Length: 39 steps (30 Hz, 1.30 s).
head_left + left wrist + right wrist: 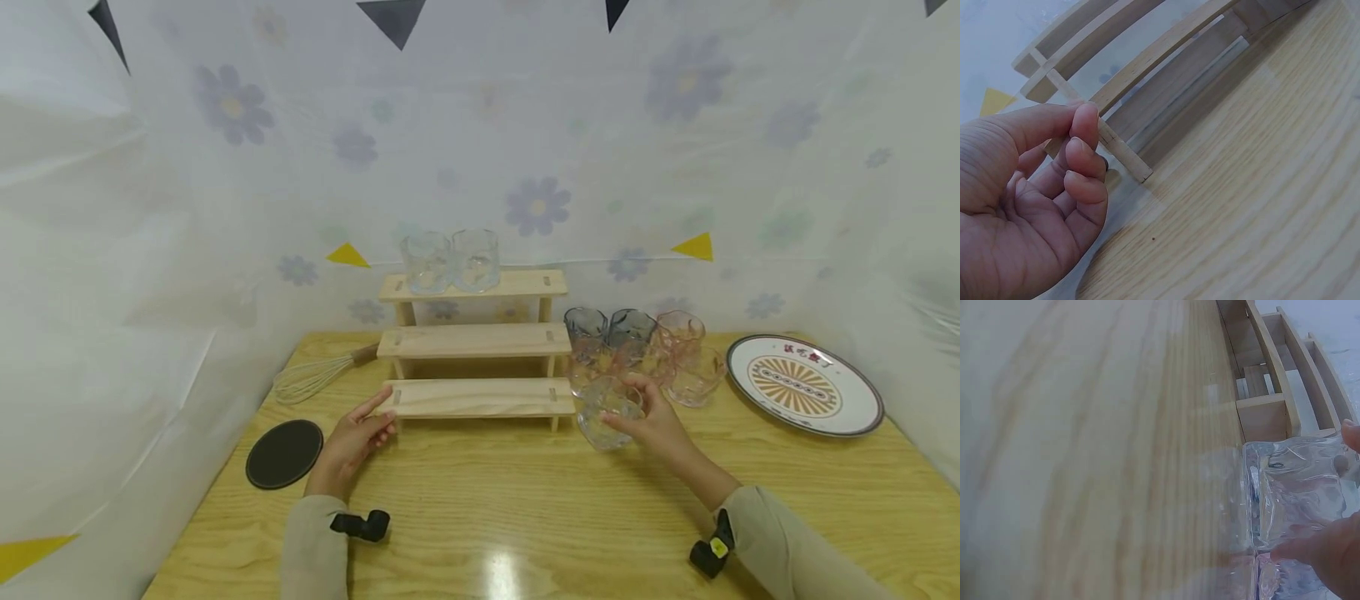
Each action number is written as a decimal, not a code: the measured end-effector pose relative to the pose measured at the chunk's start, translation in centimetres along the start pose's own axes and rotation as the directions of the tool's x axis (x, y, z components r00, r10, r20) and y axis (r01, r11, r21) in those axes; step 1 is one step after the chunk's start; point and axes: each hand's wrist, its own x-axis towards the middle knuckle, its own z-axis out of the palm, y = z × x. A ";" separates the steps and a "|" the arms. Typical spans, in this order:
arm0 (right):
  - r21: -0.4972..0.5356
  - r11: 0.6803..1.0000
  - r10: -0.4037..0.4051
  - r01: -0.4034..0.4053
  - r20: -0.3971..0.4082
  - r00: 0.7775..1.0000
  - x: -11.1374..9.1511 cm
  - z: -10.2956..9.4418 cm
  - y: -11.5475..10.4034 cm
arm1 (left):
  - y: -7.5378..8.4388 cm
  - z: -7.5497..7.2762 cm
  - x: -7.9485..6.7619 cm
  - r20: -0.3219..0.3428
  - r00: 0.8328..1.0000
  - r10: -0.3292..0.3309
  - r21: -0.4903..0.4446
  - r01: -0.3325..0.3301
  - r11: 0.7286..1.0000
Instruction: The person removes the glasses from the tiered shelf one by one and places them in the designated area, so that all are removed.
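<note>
A three-tier wooden rack [480,398] stands in the middle of the table. My left hand [354,446] pinches the left end of its lowest board; in the left wrist view, the curled fingers [1085,156] partly hide that end. On the right, my right hand [660,423] grips a clear glass [609,429] with thumb and fingers around its sides. This glass is just right of the rack's lowest tier, and in the right wrist view the clear glass [1300,487] appears at or near the tabletop. Two clear glasses [476,262] stand side by side on the top tier, toward its left.
Behind the held glass stand two grey-blue glasses [632,329] and several pink glasses [697,379]. A patterned plate [806,385] lies at the far right. To the left are a whisk [318,375] and a black round mat [285,454]. A flowered sheet [450,150] hangs behind.
</note>
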 end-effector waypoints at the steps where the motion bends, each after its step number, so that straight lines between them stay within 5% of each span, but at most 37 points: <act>1: -0.006 1.000 0.006 -0.006 0.003 1.000 0.1 0.0 0.0 | 0.2 0.0 -0.1 0.001 1.000 -0.005 -0.007 0.005 1.000; 26: 0.009 1.000 -0.008 0.008 0.000 1.000 -0.1 -0.4 -0.6 | 0.0 0.2 0.0 -0.002 1.000 0.000 -0.032 0.000 0.999; 33: -0.003 0.996 -0.091 0.091 -0.068 0.994 0.3 -2.3 -3.0 | 0.2 0.2 0.1 0.001 1.000 0.003 -0.023 -0.003 1.000; 39: -0.010 0.978 -0.207 0.207 -0.097 0.973 2.7 -3.1 -5.8 | 0.1 0.2 0.0 0.000 1.000 0.008 -0.028 -0.008 1.000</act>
